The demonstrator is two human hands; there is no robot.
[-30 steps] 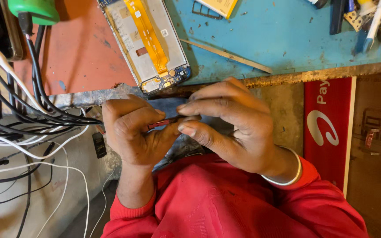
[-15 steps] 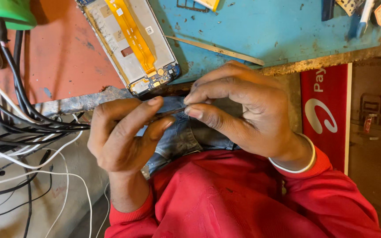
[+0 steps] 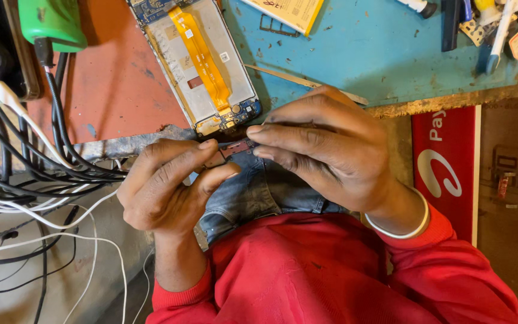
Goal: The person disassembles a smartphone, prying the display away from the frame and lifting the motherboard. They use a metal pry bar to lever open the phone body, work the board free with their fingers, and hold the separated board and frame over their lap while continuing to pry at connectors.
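At frame centre, the left hand and right hand pinch a small dark part between closed fingertips, detached from the opened phone lying backless at upper centre, so refitting remains.

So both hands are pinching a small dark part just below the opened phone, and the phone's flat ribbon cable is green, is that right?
Not quite. The head view shows the ribbon cable is orange-yellow, not green. The rest holds: the left hand and right hand pinch a small dark part between their fingertips, just below the opened phone lying on the bench.
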